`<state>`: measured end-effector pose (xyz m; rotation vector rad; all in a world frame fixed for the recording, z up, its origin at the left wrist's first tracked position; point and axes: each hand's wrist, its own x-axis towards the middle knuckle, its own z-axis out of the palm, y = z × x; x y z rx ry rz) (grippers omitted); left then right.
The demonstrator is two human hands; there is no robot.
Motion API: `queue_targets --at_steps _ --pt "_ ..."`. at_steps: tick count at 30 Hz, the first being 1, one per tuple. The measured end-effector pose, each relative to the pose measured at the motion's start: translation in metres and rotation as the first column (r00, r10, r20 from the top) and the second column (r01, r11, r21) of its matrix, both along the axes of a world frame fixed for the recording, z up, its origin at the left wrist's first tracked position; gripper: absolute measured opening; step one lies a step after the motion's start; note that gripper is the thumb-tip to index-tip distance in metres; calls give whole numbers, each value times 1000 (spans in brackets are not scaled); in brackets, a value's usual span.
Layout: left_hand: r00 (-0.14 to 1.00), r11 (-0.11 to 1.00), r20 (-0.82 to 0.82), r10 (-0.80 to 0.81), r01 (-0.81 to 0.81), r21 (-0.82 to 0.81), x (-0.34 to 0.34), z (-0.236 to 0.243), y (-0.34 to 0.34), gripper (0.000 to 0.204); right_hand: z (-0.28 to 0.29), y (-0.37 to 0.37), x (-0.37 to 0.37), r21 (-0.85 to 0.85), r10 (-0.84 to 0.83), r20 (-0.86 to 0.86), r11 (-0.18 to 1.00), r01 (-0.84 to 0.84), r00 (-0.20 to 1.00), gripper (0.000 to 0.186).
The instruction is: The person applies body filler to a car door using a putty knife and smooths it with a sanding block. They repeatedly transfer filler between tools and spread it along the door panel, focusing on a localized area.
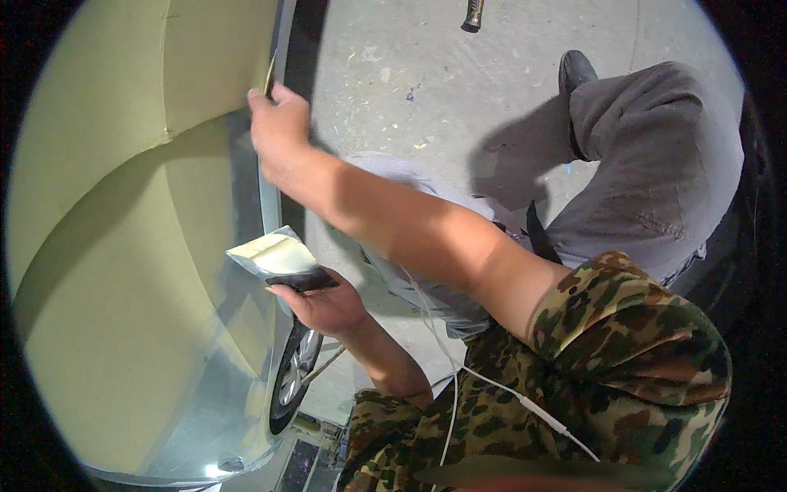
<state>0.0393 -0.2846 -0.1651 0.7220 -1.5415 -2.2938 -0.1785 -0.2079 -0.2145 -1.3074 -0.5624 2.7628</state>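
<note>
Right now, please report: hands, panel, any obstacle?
Left hand: holds flat grey plate with cream paste. Right hand: thin yellowish spreader at edge of curved yellow car panel. White cable hangs clear of hands.

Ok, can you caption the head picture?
At a yellowish car, right hand grips a thin tool, left hand holds pale paste on a plate.

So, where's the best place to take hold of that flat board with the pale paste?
Probably the flat board is best held by its dark end, coming from the picture's lower right, where the left hand has it: pale paste covers much of the face beyond.
</note>
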Motion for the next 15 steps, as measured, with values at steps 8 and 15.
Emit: queue_targets --at_steps 8,15 --pt "999 999 -46 9 -11 -37 -1 5 5 53 -15 1 36 -35 119 33 992 -117 992 21" --pt "999 1000 -45 -3 3 2 1 6 15 54 -37 5 6 -10 -15 76 1000 16 997 20"
